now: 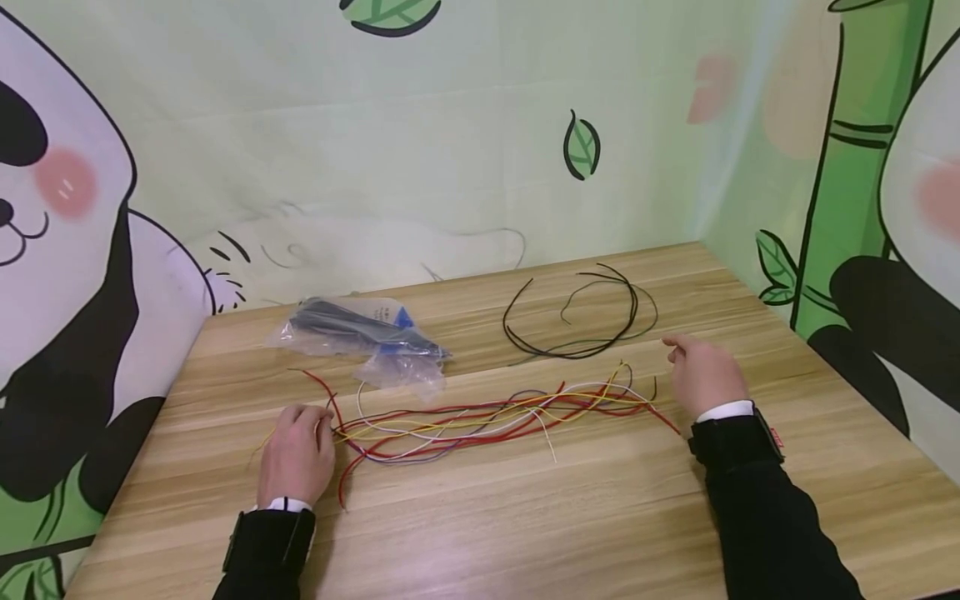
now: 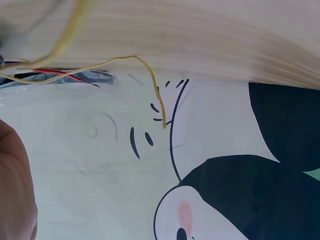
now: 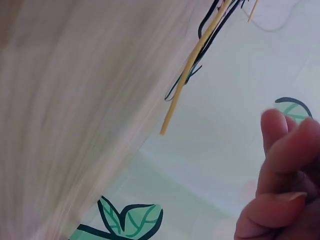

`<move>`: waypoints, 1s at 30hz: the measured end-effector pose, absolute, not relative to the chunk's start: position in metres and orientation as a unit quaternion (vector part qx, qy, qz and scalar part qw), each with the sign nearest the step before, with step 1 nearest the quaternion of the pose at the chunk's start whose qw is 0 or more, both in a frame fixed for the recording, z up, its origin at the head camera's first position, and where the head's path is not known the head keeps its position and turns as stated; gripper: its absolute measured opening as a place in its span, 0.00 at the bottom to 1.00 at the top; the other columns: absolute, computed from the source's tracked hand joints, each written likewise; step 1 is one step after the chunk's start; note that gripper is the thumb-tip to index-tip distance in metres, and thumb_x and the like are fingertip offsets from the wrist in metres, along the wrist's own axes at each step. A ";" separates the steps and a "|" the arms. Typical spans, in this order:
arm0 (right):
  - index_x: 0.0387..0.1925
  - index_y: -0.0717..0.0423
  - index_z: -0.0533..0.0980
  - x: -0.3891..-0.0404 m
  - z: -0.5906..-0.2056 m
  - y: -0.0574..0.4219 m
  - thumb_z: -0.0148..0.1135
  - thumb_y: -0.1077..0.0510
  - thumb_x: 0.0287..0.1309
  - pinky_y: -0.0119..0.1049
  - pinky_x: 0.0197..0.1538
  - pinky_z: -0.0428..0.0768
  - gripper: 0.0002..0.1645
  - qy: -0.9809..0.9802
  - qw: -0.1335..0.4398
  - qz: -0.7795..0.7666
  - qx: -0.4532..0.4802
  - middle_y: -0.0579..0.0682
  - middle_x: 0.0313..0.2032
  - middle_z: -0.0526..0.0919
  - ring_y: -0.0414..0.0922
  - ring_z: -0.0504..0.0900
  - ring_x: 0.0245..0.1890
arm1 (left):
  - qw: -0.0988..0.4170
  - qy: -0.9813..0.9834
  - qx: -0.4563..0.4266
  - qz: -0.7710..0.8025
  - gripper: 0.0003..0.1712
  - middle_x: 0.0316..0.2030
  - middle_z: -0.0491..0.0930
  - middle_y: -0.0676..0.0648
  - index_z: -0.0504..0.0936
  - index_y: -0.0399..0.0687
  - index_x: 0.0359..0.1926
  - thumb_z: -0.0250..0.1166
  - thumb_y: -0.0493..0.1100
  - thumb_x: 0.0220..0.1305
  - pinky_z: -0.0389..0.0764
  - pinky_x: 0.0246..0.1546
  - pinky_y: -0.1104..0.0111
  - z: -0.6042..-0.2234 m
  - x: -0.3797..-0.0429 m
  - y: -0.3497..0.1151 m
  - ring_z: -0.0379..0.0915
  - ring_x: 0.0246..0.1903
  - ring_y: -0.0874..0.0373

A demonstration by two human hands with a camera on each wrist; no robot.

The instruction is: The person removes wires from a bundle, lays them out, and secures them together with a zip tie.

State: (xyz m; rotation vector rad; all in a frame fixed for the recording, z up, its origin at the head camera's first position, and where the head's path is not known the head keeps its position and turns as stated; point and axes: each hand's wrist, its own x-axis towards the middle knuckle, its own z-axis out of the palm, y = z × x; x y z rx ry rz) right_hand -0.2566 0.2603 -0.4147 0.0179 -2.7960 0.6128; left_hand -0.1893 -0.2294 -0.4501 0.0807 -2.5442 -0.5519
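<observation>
A loose bundle of thin wires (image 1: 480,425) in red, yellow, white, blue and black lies stretched across the wooden table. At its left end my left hand (image 1: 297,454) pinches the gathered wires; the exact contact is partly hidden by the fingers. Two yellow wire ends stick out past this hand, one yellow wire (image 2: 145,65) bending downward in the left wrist view. My right hand (image 1: 705,375) hovers beyond the bundle's right end, fingers loosely curled around nothing. A yellow wire end (image 3: 181,85) points towards the table edge in the right wrist view, apart from the fingers (image 3: 272,210).
Behind the bundle lies a clear plastic bag (image 1: 360,333) with dark strips inside. Loosely coiled black wires (image 1: 581,354) rest at the back right of the table (image 1: 525,533). A cartoon panda backdrop (image 1: 450,150) stands along the table's back and sides.
</observation>
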 end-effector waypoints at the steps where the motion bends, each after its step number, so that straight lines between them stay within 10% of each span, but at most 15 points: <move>1: 0.55 0.64 0.79 -0.256 -0.414 0.261 0.46 0.66 0.70 0.46 0.29 0.77 0.20 -0.964 0.151 0.217 0.002 0.63 0.39 0.88 0.56 0.83 0.27 | 0.271 -0.940 0.027 -0.204 0.08 0.39 0.81 0.37 0.85 0.37 0.39 0.60 0.34 0.68 0.80 0.40 0.46 -0.450 -0.189 -0.229 0.81 0.41 0.39; 5: 0.53 0.64 0.80 -0.256 -0.414 0.263 0.45 0.64 0.71 0.55 0.37 0.79 0.19 -0.951 0.193 0.239 -0.014 0.63 0.41 0.88 0.63 0.86 0.38 | 0.294 -0.934 0.017 -0.204 0.07 0.38 0.82 0.38 0.86 0.37 0.38 0.61 0.34 0.66 0.81 0.38 0.46 -0.448 -0.188 -0.226 0.81 0.40 0.40; 17: 0.52 0.64 0.81 -0.264 -0.413 0.292 0.47 0.55 0.75 0.37 0.30 0.68 0.21 -0.908 0.262 0.304 -0.120 0.64 0.39 0.88 0.59 0.84 0.32 | 0.373 -0.906 -0.010 -0.202 0.03 0.34 0.82 0.38 0.86 0.36 0.33 0.67 0.34 0.60 0.79 0.30 0.49 -0.442 -0.183 -0.218 0.80 0.32 0.41; 30: 0.42 0.62 0.84 -0.269 -0.406 0.271 0.60 0.56 0.68 0.41 0.26 0.72 0.14 -0.941 0.254 0.225 0.005 0.61 0.34 0.89 0.55 0.83 0.27 | 0.403 -0.899 -0.051 -0.163 0.05 0.30 0.82 0.40 0.86 0.37 0.30 0.69 0.36 0.57 0.78 0.26 0.53 -0.443 -0.183 -0.210 0.81 0.27 0.44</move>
